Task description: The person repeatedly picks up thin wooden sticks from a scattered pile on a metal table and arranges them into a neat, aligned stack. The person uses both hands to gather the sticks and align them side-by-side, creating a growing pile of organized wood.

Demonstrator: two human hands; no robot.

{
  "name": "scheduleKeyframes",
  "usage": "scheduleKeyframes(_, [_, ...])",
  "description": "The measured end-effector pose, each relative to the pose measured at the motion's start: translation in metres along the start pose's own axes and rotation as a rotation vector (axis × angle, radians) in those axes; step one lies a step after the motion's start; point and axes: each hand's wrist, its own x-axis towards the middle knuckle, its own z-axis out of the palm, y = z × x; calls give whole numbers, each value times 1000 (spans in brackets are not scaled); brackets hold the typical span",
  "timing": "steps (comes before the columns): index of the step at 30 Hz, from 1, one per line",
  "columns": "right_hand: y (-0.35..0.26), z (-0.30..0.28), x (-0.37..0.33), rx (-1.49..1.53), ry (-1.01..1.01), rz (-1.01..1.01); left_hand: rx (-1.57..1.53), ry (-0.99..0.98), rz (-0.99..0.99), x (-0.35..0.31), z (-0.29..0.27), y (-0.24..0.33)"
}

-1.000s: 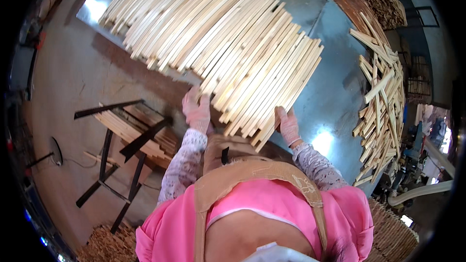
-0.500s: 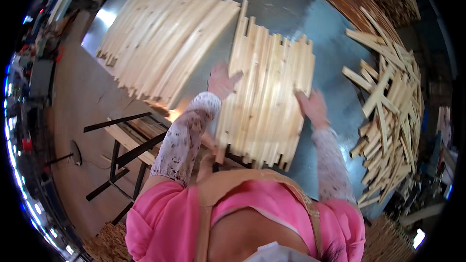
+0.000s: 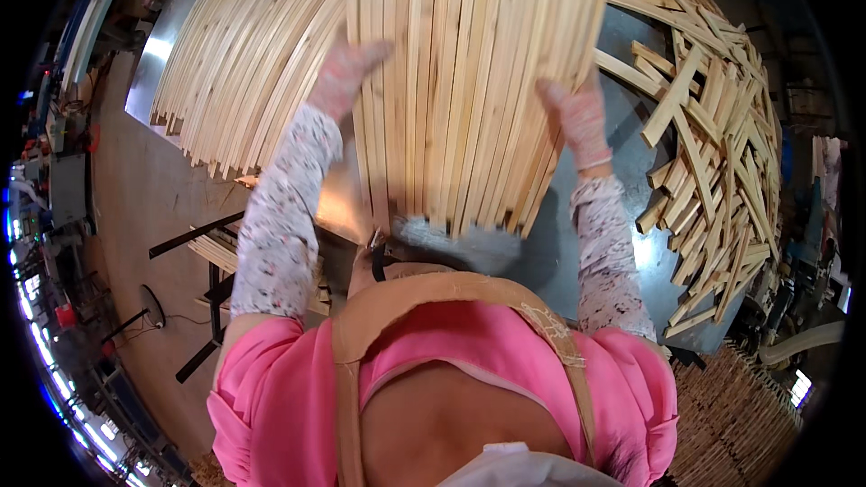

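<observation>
A row of pale wooden strips (image 3: 469,90) lies side by side between my hands, raised at its far end and looming large in the view. My left hand (image 3: 341,79), in a pinkish glove, presses on the row's left edge with the thumb over the face. On the opposite edge my right hand (image 3: 575,117), gloved alike, grips with the thumb in front and the other fingers mostly hidden. The strips' near ends are uneven and sit close to the metal tabletop (image 3: 460,239).
Left of the held strips, another row of wooden strips (image 3: 244,63) lies flat on the table. A loose, crisscrossed heap of strips (image 3: 713,171) covers the right side. A black metal frame (image 3: 215,293) stands below the table's left edge.
The row of strips, flat on the table before, has been tilted up and shifted away from me. Both hands have moved forward along its edges and now squeeze it from the sides.
</observation>
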Motion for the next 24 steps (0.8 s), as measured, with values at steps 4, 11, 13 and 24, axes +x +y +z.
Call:
scheduleKeyframes(4, [-101, -38, 30, 386, 100, -329, -174, -172, 396, 29, -5, 111])
scheduleKeyframes(11, [-126, -19, -8, -15, 166, -291, 32, -247, 449, 12, -53, 121])
scheduleKeyframes(13, [-92, -7, -31, 5, 103, -231, 241, -196, 267, -7, -56, 101])
scheduleKeyframes(24, [6, 68, -246, 608, -125, 46, -1152, -456, -346, -154, -81, -26])
